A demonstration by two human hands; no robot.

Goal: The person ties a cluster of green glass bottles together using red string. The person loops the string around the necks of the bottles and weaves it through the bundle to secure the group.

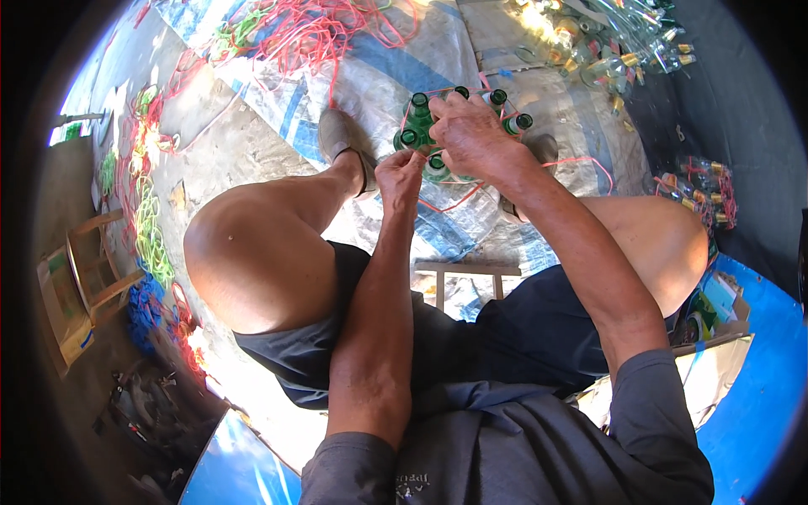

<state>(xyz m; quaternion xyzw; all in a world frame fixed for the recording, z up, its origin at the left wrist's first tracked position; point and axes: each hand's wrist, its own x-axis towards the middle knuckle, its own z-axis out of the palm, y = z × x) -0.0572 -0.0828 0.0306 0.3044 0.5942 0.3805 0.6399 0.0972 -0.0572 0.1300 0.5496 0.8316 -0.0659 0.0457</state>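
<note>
Several green glass bottles [416, 113] stand upright in a tight cluster between my feet, their open mouths facing up. Pink plastic strapping [449, 206] runs around the cluster and across its top. At the near left edge of the bottles, my left hand [401, 178] pinches a strand of the strapping between thumb and fingertips. Over the middle of the cluster, my right hand [470, 136] has its fingers bent down among the bottle necks and covers some of them. Whether those fingers grip strapping or a bottle is hidden. A loose strap end trails to the right past my forearm.
Tangled pink strapping [315, 38] lies on the blue-and-white tarpaulin [391, 60]. Clear glass bottles [606, 57] are heaped at the far right, with a tied bundle of clear bottles [701, 189] nearer. Green cord [151, 233] lies left. A cardboard box [713, 372] sits by my right thigh.
</note>
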